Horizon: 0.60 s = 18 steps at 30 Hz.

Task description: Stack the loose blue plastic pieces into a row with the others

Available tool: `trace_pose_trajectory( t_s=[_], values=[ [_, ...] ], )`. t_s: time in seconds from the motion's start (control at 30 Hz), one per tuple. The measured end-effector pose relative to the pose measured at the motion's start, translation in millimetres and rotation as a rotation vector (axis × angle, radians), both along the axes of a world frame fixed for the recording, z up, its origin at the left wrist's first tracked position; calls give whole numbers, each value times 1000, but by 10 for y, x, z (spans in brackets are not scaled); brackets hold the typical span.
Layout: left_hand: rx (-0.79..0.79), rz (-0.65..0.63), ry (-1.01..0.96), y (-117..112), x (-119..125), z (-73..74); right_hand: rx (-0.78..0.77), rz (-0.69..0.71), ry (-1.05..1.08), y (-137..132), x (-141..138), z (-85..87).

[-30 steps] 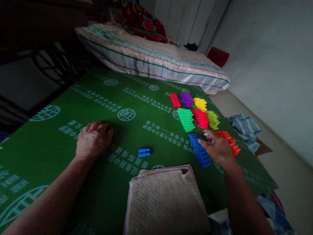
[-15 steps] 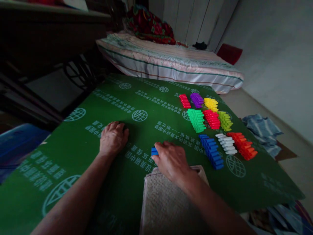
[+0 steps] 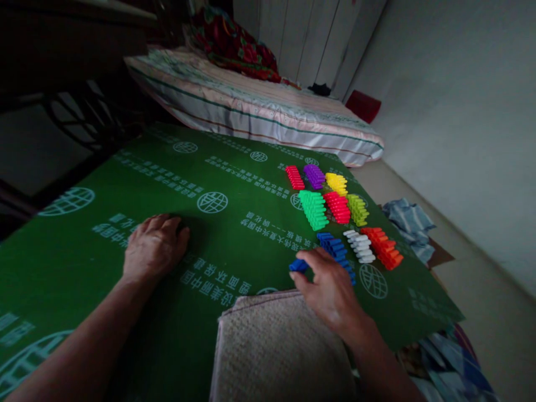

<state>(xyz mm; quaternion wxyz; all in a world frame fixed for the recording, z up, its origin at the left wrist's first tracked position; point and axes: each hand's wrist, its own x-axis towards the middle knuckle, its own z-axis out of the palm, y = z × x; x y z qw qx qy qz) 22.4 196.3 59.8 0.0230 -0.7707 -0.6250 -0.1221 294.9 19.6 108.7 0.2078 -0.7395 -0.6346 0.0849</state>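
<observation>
My right hand [image 3: 329, 285] pinches a small blue plastic piece [image 3: 298, 265] between thumb and fingers, just above or on the green board. Directly behind that hand is a group of blue plastic pieces [image 3: 335, 245], partly hidden by my fingers. White pieces [image 3: 359, 246] and orange pieces [image 3: 382, 247] stand to its right. My left hand [image 3: 154, 245] lies palm down on the board, thumb apart from the fingers, with nothing seen in it. Farther back are groups of green pieces [image 3: 313, 210], red pieces [image 3: 337, 206] and lime pieces [image 3: 358, 210].
The green printed board [image 3: 234, 240] forms the tabletop. A folded beige cloth [image 3: 276, 346] lies at its near edge under my right forearm. Small red [image 3: 295, 177], purple [image 3: 314, 176] and yellow groups [image 3: 336, 183] stand at the back. A bed [image 3: 259, 114] is beyond.
My right hand has moved right across the board with the blue piece, closer to the blue group. The view has turned to the right. My left hand stays resting on the board.
</observation>
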Motion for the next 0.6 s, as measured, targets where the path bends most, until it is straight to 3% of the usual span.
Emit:
trace_pose_trajectory(
  t_s=[0.1, 0.23, 0.4, 0.6],
  values=[
    [-17, 8, -3, -9, 19, 21, 41, -220, -26, -198, 478, -57],
    [-27, 15, 2, -8, 28, 22, 22, -335, -57, -333, 852, -176],
    [-6, -5, 15, -5, 13, 9, -8, -344, -18, -324, 894, -256],
    [-29, 2, -2, -20, 26, 31, -67, -368, -79, -248, 858, -203]
  ],
)
